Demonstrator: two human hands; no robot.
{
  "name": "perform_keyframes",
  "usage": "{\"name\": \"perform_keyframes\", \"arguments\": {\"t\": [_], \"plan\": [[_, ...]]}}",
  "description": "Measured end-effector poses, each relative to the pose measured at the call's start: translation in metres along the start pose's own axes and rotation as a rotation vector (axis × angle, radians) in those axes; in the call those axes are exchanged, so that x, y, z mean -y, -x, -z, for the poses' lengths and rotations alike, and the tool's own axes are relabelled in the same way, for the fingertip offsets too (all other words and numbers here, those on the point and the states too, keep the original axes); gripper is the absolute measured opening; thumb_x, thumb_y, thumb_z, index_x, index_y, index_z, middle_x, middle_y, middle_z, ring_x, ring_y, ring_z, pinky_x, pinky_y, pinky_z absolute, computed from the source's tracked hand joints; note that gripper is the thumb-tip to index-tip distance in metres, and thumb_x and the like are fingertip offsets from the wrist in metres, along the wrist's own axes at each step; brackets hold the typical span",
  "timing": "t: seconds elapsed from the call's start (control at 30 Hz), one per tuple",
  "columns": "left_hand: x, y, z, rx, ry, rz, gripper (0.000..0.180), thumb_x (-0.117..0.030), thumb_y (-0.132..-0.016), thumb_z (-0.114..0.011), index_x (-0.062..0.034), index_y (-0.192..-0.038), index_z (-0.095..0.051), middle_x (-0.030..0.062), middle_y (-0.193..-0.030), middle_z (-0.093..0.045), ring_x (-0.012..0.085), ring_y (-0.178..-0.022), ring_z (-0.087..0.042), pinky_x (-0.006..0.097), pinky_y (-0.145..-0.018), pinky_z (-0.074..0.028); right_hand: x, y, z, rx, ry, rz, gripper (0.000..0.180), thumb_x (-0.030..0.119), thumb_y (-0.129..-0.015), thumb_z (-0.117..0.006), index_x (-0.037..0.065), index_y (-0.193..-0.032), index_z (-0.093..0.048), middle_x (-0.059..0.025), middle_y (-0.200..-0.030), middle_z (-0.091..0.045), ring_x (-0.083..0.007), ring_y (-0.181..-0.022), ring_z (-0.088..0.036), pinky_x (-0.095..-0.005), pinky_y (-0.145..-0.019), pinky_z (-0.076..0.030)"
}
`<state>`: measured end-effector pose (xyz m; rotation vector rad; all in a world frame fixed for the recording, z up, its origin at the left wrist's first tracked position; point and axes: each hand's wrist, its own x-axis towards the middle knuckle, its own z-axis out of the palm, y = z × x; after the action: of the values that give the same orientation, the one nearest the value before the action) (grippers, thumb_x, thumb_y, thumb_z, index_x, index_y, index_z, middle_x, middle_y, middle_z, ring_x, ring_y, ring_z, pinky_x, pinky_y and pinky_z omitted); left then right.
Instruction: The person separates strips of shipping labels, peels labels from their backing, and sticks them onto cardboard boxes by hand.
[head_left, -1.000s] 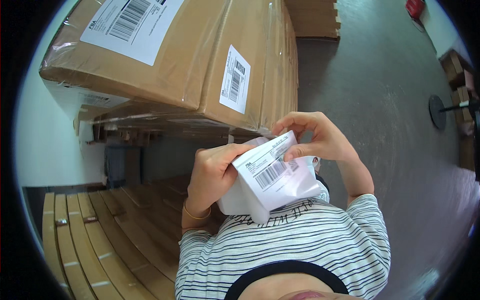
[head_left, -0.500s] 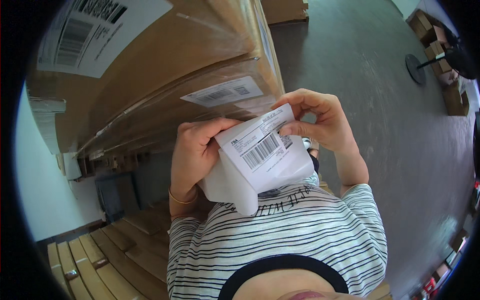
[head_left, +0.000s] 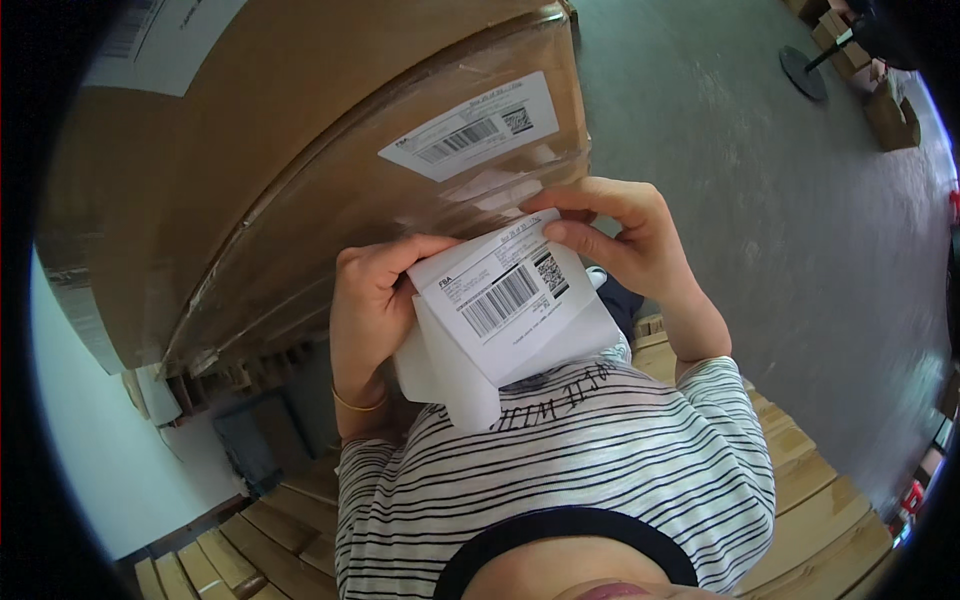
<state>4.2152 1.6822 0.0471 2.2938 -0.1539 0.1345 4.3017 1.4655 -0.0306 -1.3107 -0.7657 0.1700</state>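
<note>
A white shipping label (head_left: 490, 325) with a barcode and a square code is stretched between my hands in front of my chest. My left hand (head_left: 375, 300) grips its upper left corner, fingers curled behind the sheet. At the upper right corner, my right hand (head_left: 625, 235) pinches the edge between thumb and fingers. Below, a further part of the white paper (head_left: 465, 395) hangs curled against my striped shirt. Just beyond the hands stands a big brown cardboard box (head_left: 330, 190) wrapped in clear tape. A similar label (head_left: 470, 125) is stuck on its near side.
Another white label (head_left: 165, 45) lies on the cardboard at the upper left. Flat brown cartons (head_left: 800, 520) are stacked behind me on both sides. Grey floor (head_left: 720, 150) stretches to the right, where a black round-based stand (head_left: 803, 75) and an open carton (head_left: 890, 118) stand.
My view has shifted, showing more of the box's near side and its label. The held label has moved slightly left, and my right thumb no longer covers its square code.
</note>
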Motion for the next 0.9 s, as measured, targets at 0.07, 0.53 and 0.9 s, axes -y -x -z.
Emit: {"name": "perform_keyframes", "arguments": {"t": [0.07, 0.53, 0.9], "plan": [[-0.003, 0.0, -0.002, 0.01, 0.008, -0.012, 0.018, 0.007, -0.074, -0.063, 0.0025, -0.09, -0.07, 0.0131, -0.078, -0.071, 0.0174, -0.07, -0.07, 0.025, -0.063, -0.053, -0.004, 0.005, -0.002, -0.063, -0.005, -0.002, 0.019, 0.006, -0.082, -0.071, 0.002, -0.1, -0.07, -0.0045, -0.077, -0.063, -0.0126, -0.068, -0.06, -0.0252, -0.064, -0.05], [0.013, 0.006, -0.004, 0.226, -0.218, -0.135, 0.035, 0.012, -0.065, -0.056, -0.0007, -0.095, -0.071, 0.0161, -0.085, -0.07, 0.028, -0.072, -0.069, 0.03, -0.065, -0.054, 0.0, 0.067, 0.065, -0.506, -0.223, 0.7, 0.031, 0.018, -0.094, -0.058, 0.006, -0.122, -0.05, -0.0147, -0.094, -0.064, -0.0239, -0.078, -0.066, -0.0359, -0.067, -0.058], [0.029, 0.01, -0.011, 0.42, -0.236, -0.163, 0.03, 0.009, -0.069, -0.057, -0.0002, -0.094, -0.071, 0.0169, -0.093, -0.071, 0.0288, -0.084, -0.071, 0.032, -0.073, -0.055, -0.116, 0.064, -0.006, -0.619, 0.049, -0.111, 0.054, 0.004, -0.085, -0.069, 0.006, -0.127, -0.035, -0.0051, -0.084, -0.064, -0.0097, -0.08, -0.06, -0.0242, -0.07, -0.049]]}}
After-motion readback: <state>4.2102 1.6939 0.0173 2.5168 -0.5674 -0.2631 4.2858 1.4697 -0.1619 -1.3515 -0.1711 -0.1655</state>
